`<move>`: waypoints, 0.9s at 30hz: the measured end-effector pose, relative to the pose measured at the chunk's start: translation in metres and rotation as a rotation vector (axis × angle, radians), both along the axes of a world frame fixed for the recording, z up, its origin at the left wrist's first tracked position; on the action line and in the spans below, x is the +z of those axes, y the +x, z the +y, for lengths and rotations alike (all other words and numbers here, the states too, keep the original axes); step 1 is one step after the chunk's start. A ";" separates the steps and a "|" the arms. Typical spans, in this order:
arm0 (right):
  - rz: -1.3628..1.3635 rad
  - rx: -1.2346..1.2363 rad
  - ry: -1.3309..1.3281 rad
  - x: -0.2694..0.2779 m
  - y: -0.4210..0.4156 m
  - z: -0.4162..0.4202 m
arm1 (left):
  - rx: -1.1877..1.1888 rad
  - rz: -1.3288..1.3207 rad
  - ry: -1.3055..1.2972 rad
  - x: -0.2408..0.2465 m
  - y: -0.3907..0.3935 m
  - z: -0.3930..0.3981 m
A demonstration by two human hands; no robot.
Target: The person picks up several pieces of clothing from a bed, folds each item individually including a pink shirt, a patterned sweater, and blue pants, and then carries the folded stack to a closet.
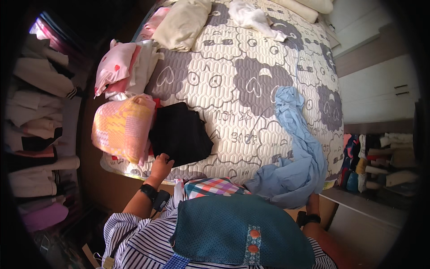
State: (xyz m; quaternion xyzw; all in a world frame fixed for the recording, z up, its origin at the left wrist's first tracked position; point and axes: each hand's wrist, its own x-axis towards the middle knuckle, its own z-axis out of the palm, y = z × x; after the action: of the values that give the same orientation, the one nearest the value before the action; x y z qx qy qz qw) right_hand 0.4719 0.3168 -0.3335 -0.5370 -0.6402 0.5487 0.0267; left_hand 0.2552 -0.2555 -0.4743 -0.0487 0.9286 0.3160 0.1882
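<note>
My left hand (162, 168) touches the near corner of a folded black garment (181, 134) on the bed. Whether the fingers pinch its edge I cannot tell. At the near right edge of the bed, my right hand (313, 201) is shut on a crumpled light-blue cloth (292, 178), which partly hides the fingers. That cloth trails away from me over the quilted mattress cover (215, 87) in a long twisted strip. Directly left of the black garment lies a folded pink and yellow checked blanket (122, 127).
Farther up the left side are folded pink clothes (117, 64) and a beige folded piece (183, 25). A white garment (253, 18) lies at the far side. Plaid fabric (215, 187) is at the near edge. Shelved clothes (37, 111) stand left, more (379, 161) right.
</note>
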 end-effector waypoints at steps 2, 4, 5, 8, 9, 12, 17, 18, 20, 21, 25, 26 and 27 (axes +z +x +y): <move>-0.120 0.099 0.158 0.000 0.000 -0.007 | -0.077 -0.058 0.177 0.014 -0.011 0.018; -0.197 0.246 0.310 0.021 -0.023 -0.035 | -0.209 -0.191 0.400 0.023 -0.027 0.043; -0.196 0.351 0.303 0.035 -0.031 -0.052 | -0.278 -0.295 0.473 0.034 -0.037 0.057; -0.310 0.765 0.197 0.114 -0.075 -0.127 | -0.356 -0.524 0.844 0.079 -0.053 0.109; -0.093 0.947 0.297 0.112 -0.069 -0.141 | -0.438 -0.652 0.858 0.100 -0.058 0.126; 0.351 1.245 0.380 0.095 -0.079 -0.185 | -0.483 -0.860 0.953 0.132 -0.050 0.187; 0.282 0.932 -0.105 0.064 -0.085 -0.186 | -0.310 -1.090 1.217 0.107 -0.011 0.271; 0.295 0.822 -0.211 0.057 -0.077 -0.173 | -0.232 -1.051 1.231 0.113 -0.009 0.278; 0.310 0.544 -0.355 0.064 -0.041 -0.141 | -0.117 -1.021 1.274 0.142 -0.005 0.296; 0.345 0.389 -0.423 0.063 -0.018 -0.120 | -0.272 -1.002 1.361 0.202 0.000 0.292; 0.432 0.017 -0.542 0.084 0.061 -0.045 | -1.182 -0.590 1.187 0.285 0.040 0.302; 0.448 0.006 -0.534 0.094 0.073 -0.034 | -1.776 -0.421 0.982 0.294 0.043 0.321; 0.466 0.051 -0.502 0.100 0.080 -0.029 | -1.884 -0.445 0.916 0.313 0.068 0.332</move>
State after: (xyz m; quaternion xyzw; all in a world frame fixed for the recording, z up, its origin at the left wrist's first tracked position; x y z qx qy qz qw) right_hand 0.5522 0.2873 -0.2330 -0.3709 -0.4749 0.7977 0.0255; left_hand 0.3231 0.0769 -0.1610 0.7066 0.3298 0.3458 0.5219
